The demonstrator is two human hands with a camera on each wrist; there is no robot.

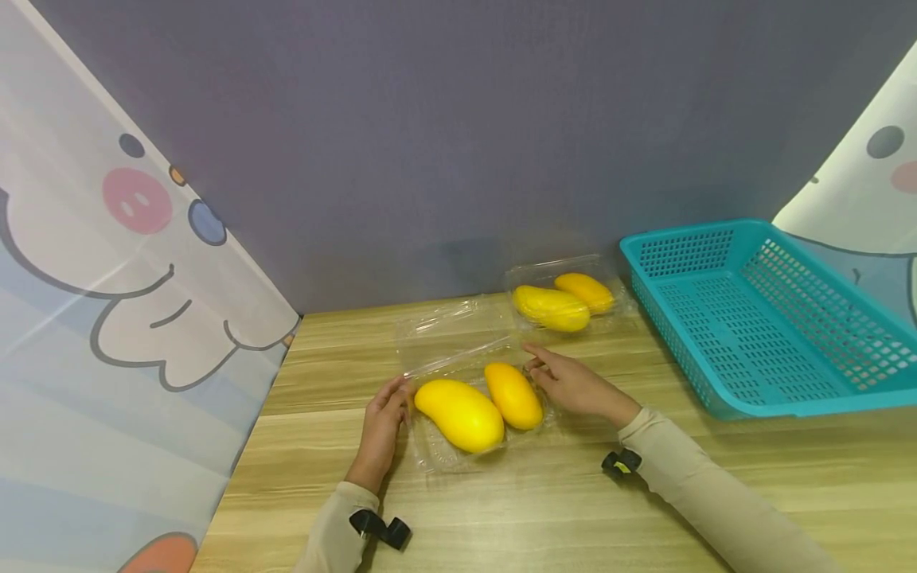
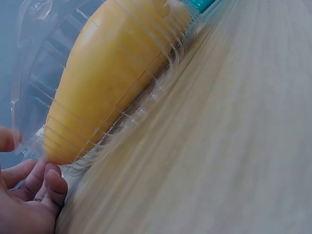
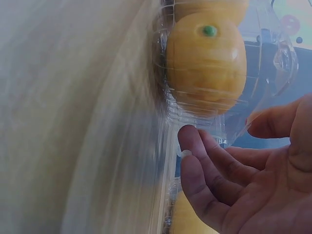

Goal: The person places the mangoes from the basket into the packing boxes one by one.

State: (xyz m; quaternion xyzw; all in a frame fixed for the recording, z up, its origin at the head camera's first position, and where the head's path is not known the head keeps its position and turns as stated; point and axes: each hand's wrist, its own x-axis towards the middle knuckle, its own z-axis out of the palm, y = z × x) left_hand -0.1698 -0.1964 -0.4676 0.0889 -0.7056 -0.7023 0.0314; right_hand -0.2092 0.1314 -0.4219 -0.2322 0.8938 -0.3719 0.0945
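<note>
A clear plastic clamshell box (image 1: 444,460) lies on the table with its lid (image 1: 451,330) folded back. Inside its base rest two yellow mangoes, a large curved one (image 1: 461,415) and a smaller one (image 1: 514,396). My left hand (image 1: 382,430) holds the box's left edge, thumb above the rim and fingertips low against the side. At the right edge, my right hand (image 1: 576,387) has its thumb at the rim and its fingers bent below. The right wrist view shows a green spot on the near mango's (image 3: 207,68) end.
Behind my right hand stands another clear box (image 1: 559,267) with two yellow mangoes (image 1: 552,309) in it. A turquoise perforated basket (image 1: 688,350) sits at the right. A grey wall (image 1: 430,159) bounds the wooden table (image 1: 516,509) at the back; a cartoon-printed sheet (image 1: 107,318) hangs at left.
</note>
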